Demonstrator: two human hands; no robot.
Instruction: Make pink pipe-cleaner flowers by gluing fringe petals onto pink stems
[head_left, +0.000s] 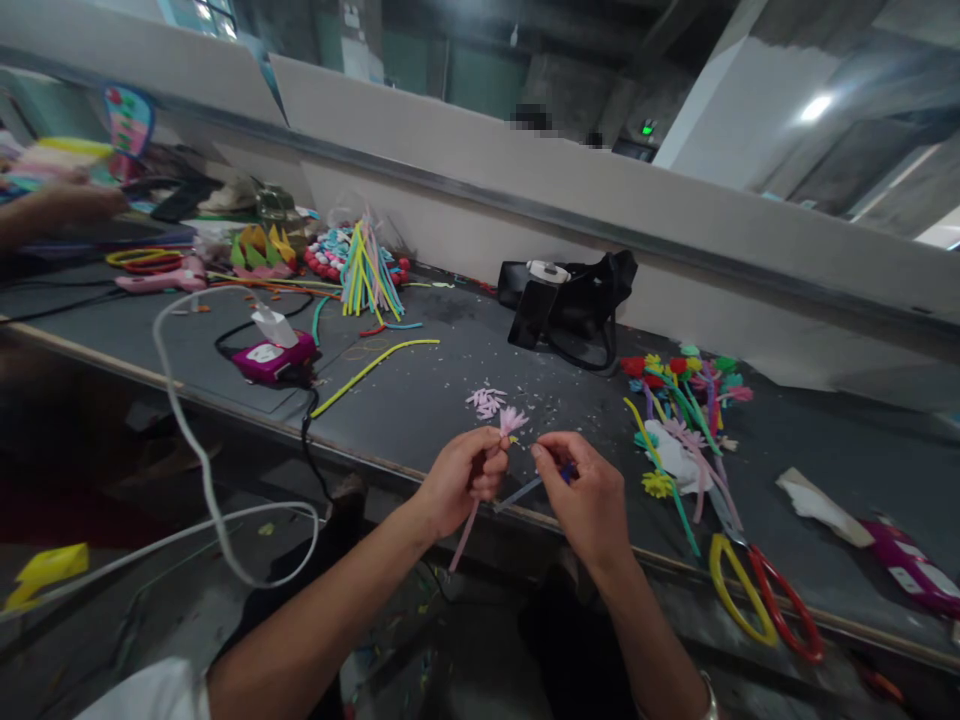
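Just over the table's front edge, my left hand (459, 478) is closed on a pink paper-like flower (513, 419). Its petals fan out above the thumb and forefinger, and a pink stem (465, 538) hangs below the fist. A small gap separates it from my right hand (591, 492), whose thumb and forefinger are pressed together. Within the right fingers a bit of blue shows, and a thin grey strip (519, 492) sticks out to the left; what this is I cannot make out. Behind the flower lies a small heap of pale pink pieces (486, 402).
To the right lie finished colourful flowers (679, 385) and scissors (757, 590) with yellow and red handles. A black bag (581, 300) with a phone stands behind. At left are a purple power strip (274, 358), a white cable, fuzzy stems (364, 270) and another person's hand (75, 205).
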